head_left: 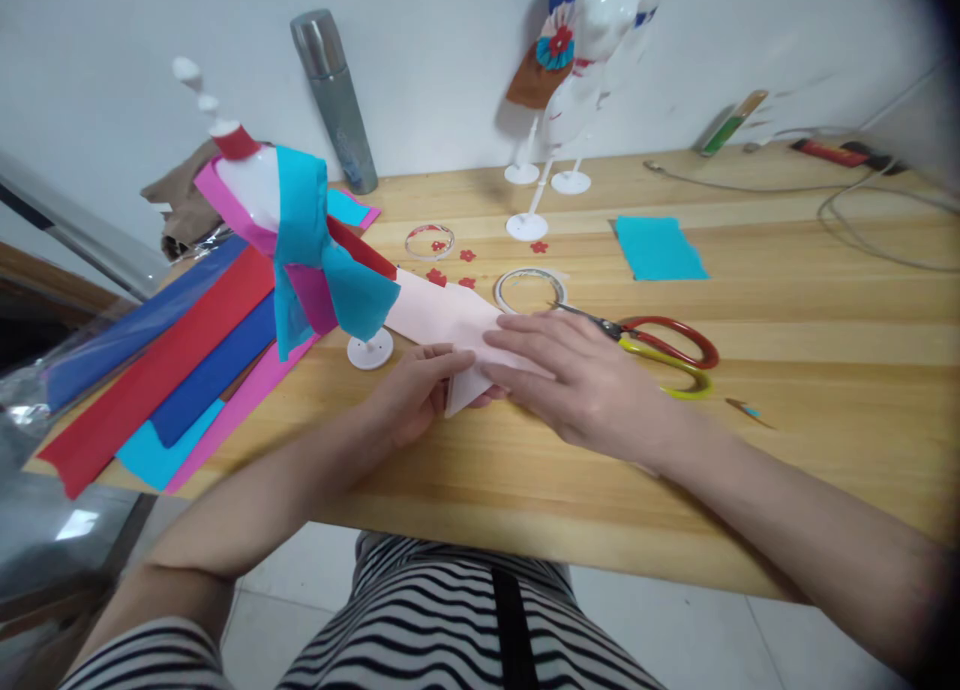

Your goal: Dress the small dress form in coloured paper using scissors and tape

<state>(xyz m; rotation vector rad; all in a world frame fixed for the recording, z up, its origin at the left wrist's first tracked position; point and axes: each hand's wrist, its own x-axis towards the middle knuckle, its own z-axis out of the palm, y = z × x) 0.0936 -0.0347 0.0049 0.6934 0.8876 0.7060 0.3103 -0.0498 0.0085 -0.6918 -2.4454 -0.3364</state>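
Note:
A pale pink strip of crepe paper (442, 305) lies in front of me, its near end folded over. My left hand (416, 395) pinches that folded end, thumb on top and fingers underneath. Stretched across the strip from the right, my right hand (592, 380) has its fingers laid out nearly flat on the paper; its thumb is hidden. Beside my left hand, a small white mannequin (251, 190) on a round base wears blue and magenta paper with a red neck band. Scissors (667, 350) with red and yellow handles lie just beyond my right hand, blades partly over a tape roll (531, 288).
Rolls and strips of coloured paper (165, 370) spread over the left side. Another tape roll (430, 241) and small red flowers (467, 256) lie mid-table. Behind stand a flask (334, 100) and more mannequins (577, 100). A blue paper piece (660, 248) and a cable (750, 187) are right.

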